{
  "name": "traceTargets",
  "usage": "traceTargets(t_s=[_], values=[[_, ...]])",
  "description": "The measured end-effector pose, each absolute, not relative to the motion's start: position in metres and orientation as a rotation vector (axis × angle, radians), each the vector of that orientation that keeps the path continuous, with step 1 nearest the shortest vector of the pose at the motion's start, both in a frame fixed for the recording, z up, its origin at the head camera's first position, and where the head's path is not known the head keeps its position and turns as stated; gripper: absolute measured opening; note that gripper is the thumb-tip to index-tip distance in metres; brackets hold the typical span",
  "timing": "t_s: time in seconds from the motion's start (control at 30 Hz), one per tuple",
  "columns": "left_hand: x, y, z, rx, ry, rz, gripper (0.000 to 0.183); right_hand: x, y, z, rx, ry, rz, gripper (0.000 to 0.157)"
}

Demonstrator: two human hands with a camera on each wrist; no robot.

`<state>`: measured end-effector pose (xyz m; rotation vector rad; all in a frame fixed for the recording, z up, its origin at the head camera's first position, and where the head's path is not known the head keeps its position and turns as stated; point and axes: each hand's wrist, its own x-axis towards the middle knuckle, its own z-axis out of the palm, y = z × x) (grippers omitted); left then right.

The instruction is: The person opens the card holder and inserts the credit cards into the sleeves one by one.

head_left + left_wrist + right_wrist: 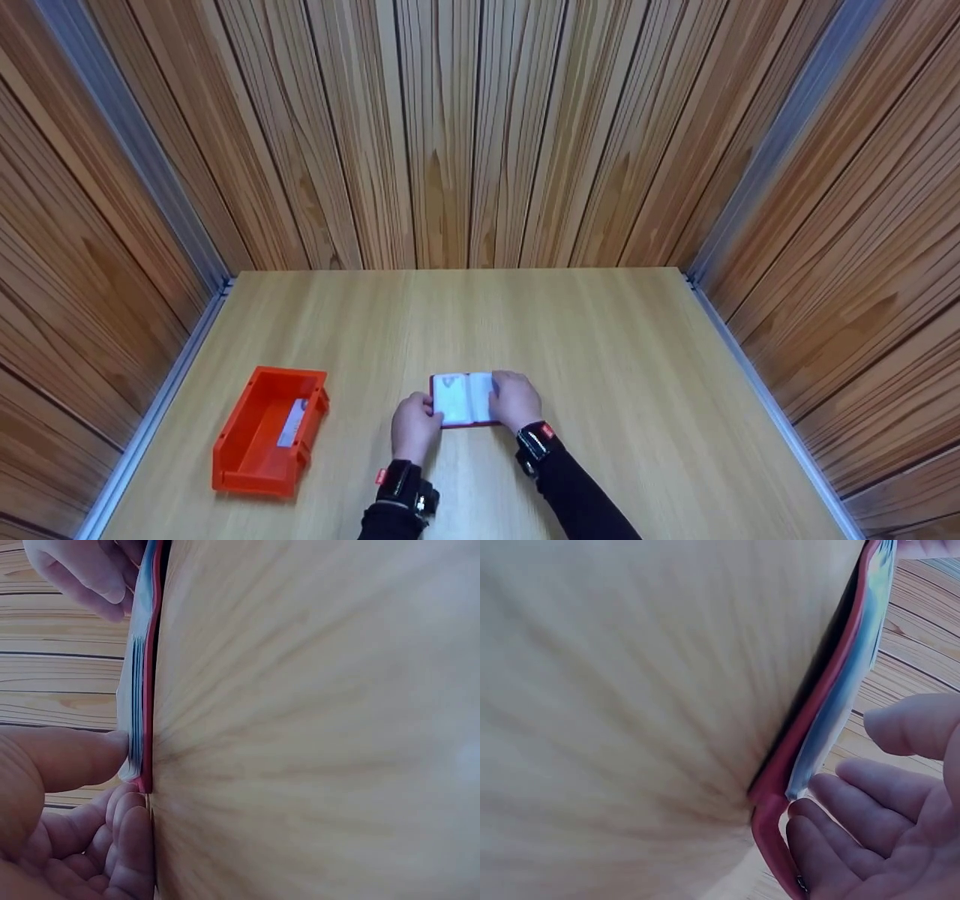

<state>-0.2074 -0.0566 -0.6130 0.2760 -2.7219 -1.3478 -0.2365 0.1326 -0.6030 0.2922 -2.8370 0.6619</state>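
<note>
A small card holder [451,400] with a red cover lies spread on the table between the two hands, its pale, glossy sleeves facing up. A grey mark shows on its left side. My left hand [415,429] holds the left edge: in the left wrist view the thumb [90,757] presses the stacked sleeves, with curled fingers below it at the cover's edge. My right hand [516,401] is at the right edge. The right wrist view shows its loosely bent fingers [862,817] against a red flap [772,840] bearing a small metal piece, the thumb raised away from the sleeves.
To the left stands an orange-red open bin [259,435] with a white label on its inner side. The wooden table [600,337] is bounded by plank walls [442,135] at the back and both sides, with metal rails along the side edges.
</note>
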Motion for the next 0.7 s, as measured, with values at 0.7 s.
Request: traceTargets(t_s=[0.7], values=[[-0.207, -0.0561, -0.6139, 0.261, -2.707, -1.328, 0.024, -0.2332, 0.1303, -0.6023, 0.351, -2.798, 0.583, 0.005]])
